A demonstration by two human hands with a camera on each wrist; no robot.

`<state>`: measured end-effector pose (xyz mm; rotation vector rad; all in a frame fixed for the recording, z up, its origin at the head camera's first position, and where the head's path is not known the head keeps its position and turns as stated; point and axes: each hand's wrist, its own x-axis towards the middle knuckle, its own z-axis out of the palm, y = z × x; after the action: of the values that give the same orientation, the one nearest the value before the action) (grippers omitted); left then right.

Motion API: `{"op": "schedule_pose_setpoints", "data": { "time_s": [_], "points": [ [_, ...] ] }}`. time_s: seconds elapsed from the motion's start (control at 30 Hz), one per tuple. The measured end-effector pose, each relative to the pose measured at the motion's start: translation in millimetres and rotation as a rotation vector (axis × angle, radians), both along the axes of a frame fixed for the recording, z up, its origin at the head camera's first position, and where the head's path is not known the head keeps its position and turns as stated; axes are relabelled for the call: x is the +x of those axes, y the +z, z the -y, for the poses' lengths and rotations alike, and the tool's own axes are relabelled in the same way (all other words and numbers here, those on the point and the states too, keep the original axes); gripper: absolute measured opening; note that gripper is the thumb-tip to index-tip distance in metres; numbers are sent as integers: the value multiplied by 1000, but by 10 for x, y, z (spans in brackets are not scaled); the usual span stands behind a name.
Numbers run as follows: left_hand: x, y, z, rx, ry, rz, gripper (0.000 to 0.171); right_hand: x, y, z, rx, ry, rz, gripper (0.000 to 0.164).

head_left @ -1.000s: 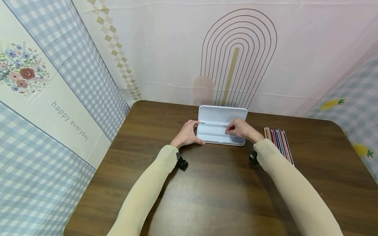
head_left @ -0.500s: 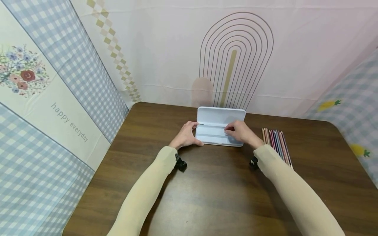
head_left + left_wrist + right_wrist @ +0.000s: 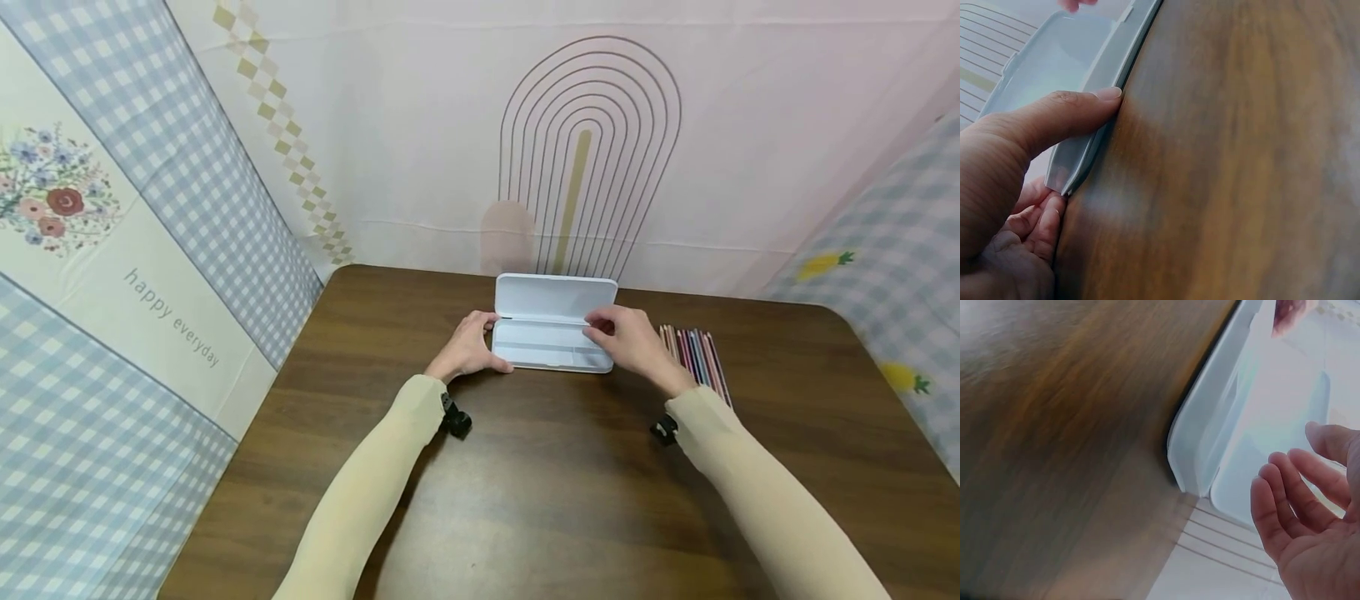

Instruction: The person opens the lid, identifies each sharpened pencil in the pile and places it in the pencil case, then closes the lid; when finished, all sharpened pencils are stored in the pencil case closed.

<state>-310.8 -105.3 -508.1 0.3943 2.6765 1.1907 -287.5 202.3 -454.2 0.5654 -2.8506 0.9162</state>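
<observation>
A white pencil case lies open on the brown table, its lid standing upright at the back. My left hand grips the case's left end. In the left wrist view the thumb presses along the front edge of the case and the other fingers curl round the end. My right hand hovers at the case's right end and holds nothing. In the right wrist view its fingers are spread and relaxed beside the case.
A row of several coloured pencils lies on the table just right of the case, beside my right wrist. Patterned cloth walls close in the table at the back and on both sides.
My right hand has lifted out of the case's tray and shifted a little to the right, fingers now relaxed. The left hand keeps its grip on the left end.
</observation>
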Motion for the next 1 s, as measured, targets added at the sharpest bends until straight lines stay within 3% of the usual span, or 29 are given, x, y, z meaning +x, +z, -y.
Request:
{"op": "schedule_pose_setpoints", "data": {
  "time_s": [0.47, 0.73, 1.0],
  "points": [
    [-1, -14, 39, 4, 2, 0, 99, 327, 37, -576, 20, -157, -44, 30],
    [2, -2, 15, 10, 5, 6, 99, 482, -79, -898, 51, -259, -57, 30],
    [3, -3, -3, 5, 1, 5, 99, 610, -198, -1136, 71, -363, -12, 32]
  ]
}}
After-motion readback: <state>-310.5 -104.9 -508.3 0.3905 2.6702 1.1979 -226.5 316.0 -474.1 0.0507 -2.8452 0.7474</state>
